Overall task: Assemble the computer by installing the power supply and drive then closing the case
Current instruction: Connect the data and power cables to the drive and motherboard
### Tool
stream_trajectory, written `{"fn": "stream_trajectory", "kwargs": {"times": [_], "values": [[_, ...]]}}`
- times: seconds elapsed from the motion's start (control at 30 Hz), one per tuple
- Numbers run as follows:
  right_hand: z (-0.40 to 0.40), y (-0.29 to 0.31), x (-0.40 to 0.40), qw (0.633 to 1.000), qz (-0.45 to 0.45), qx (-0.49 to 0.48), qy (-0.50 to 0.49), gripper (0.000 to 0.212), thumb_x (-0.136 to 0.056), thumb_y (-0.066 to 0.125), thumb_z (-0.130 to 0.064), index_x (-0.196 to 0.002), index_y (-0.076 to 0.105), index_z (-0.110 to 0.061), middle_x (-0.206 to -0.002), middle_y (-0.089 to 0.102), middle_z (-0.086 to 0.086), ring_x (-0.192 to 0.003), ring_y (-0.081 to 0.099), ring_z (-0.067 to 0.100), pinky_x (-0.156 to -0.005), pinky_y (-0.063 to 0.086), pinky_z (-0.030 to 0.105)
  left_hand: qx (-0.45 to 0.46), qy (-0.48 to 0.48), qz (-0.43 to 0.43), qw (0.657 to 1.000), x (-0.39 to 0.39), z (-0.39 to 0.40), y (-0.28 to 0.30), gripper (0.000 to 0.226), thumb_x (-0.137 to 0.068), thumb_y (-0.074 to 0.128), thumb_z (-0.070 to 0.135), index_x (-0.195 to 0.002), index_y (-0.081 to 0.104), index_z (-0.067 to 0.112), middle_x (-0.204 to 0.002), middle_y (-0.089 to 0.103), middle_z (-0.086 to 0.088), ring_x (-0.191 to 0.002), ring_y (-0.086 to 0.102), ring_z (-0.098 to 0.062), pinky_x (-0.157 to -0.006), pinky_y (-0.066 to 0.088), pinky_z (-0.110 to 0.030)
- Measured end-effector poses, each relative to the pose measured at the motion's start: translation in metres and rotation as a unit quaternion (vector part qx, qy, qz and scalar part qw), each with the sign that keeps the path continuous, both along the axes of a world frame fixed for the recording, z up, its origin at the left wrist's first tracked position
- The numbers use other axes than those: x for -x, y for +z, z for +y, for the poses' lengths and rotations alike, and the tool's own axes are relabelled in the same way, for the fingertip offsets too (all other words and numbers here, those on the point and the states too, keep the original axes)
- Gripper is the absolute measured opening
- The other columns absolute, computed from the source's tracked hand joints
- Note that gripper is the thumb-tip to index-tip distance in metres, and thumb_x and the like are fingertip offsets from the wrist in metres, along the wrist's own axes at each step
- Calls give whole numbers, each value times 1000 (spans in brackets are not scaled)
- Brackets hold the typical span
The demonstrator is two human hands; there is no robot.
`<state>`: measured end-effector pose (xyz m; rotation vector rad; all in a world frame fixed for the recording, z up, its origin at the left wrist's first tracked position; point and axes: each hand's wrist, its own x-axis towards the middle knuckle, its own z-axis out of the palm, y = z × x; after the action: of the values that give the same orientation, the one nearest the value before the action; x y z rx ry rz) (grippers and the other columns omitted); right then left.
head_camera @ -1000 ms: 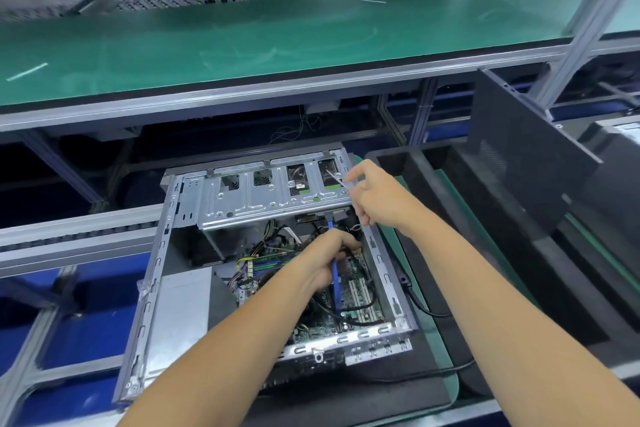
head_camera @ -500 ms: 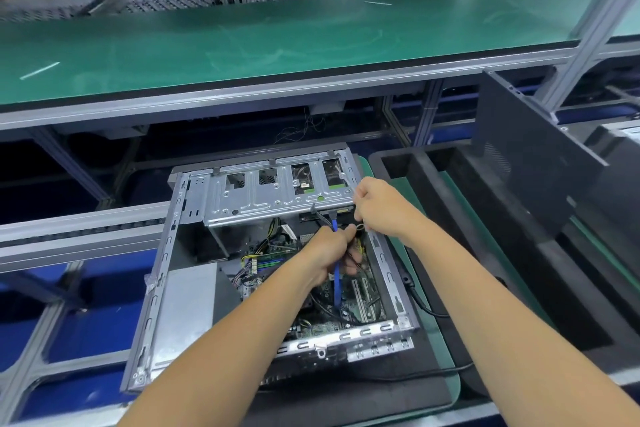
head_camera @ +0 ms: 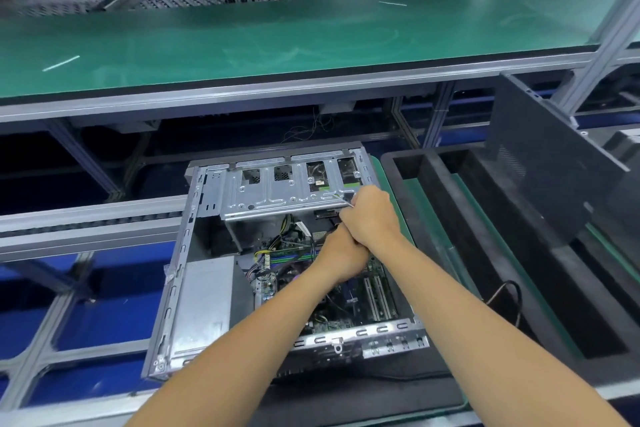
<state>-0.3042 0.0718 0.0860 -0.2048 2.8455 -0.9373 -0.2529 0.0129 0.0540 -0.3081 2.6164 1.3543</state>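
A person's two hands meet inside an open computer case [head_camera: 180, 274] lying on its side on the assembly bench [head_camera: 346, 402]. The right hand [head_camera: 372, 215] sits curled at the near edge of the metal drive cage [head_camera: 277, 194], seemingly pinching a thin silvery part; the left hand [head_camera: 341, 258] is tucked beneath it, its grasp hidden. The grey power supply [head_camera: 204, 305] already lies in the case's left corner, above the exposed motherboard [head_camera: 363, 298]. The step appears to be connecting the drive: align the plug square before pushing, keep loose wiring [head_camera: 277, 246] clear of the cage edge. The dark side panel [head_camera: 547, 163] leans well apart, at right.
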Motion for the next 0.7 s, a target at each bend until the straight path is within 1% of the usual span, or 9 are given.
{"fn": "stream_trajectory", "kwargs": {"times": [0.03, 0.07, 0.1, 0.13, 0.27, 0.33, 0.43, 0.6, 0.7], "values": [[1, 1, 0, 1000, -5, 8, 1, 44, -82, 61, -5, -57, 27, -14, -55, 31, 3, -48, 29, 19, -43, 18, 27, -45, 8, -8, 999, -1, -1, -1, 13, -83, 46, 8, -73, 44, 16, -71, 56, -16, -76, 56, -38, -47, 27, -25], [2, -1, 2, 1000, -8, 25, 2, 41, -81, 59, -4, -58, 27, -12, -55, 28, 3, -49, 25, 19, -45, 17, 28, -102, 24, -20, 994, -3, -3, -2, 9, -79, 48, 9, -75, 46, 17, -65, 54, -10, -55, 47, -24, -47, 28, -24], [5, -2, 3, 998, -22, 54, -4, 36, -80, 58, -2, -60, 29, -10, -55, 26, 3, -51, 22, 20, -46, 15, 28, -170, 47, -41, 983, -5, -5, -3, 10, -77, 50, 8, -76, 47, 17, -57, 50, -4, -56, 32, -8, -47, 28, -22], [8, -4, 4, 995, -33, 88, -11, 30, -79, 56, -2, -63, 32, -10, -56, 24, 3, -53, 21, 19, -49, 16, 29, -252, 77, -67, 962, -7, -7, -3, 11, -77, 50, 6, -74, 46, 17, -50, 44, 0, -46, 37, -14, -45, 28, -20], [16, -4, 1, 978, -126, 163, -18, 7, -79, 52, 1, -81, 58, 0, -63, 43, 15, -56, 34, 16, -52, 28, 24, -519, 194, -112, 825, -8, -9, -2, 15, -78, 44, 1, -67, 47, 10, -48, 35, -1, -41, 36, -15, -43, 31, -22], [18, -2, 2, 971, -170, 167, -10, 26, -82, 49, 2, -105, 59, -3, -67, 49, 9, -52, 37, 15, -46, 28, 21, -522, 223, -79, 819, -7, -5, -1, 11, -78, 43, 5, -69, 47, 9, -52, 42, -2, -40, 35, -14, -38, 25, -20], [22, -2, 8, 968, -176, 179, 5, 25, -84, 50, 4, -97, 53, -17, -88, 56, 8, -58, 43, 14, -40, 30, 20, -477, 236, -19, 846, -6, -2, -2, 7, -83, 45, 8, -90, 45, 9, -71, 52, -7, -42, 35, -13, -37, 22, -19], [28, -1, 16, 987, -84, 135, 16, 21, -80, 62, 4, -91, 64, -13, -102, 57, 3, -92, 55, 20, -71, 44, 27, -391, 228, 32, 891, 1, 3, -6, 7, -92, 56, 15, -86, 57, 18, -77, 61, -2, -43, 44, -12, -36, 30, -19], [33, 0, 20, 991, -79, 106, 36, 17, -80, 62, 0, -94, 60, -10, -96, 58, 5, -87, 55, 22, -69, 42, 28, -348, 222, 55, 909, 4, 2, -8, 6, -93, 60, 19, -91, 55, 15, -75, 62, -6, -42, 48, -12, -36, 32, -21]]}}
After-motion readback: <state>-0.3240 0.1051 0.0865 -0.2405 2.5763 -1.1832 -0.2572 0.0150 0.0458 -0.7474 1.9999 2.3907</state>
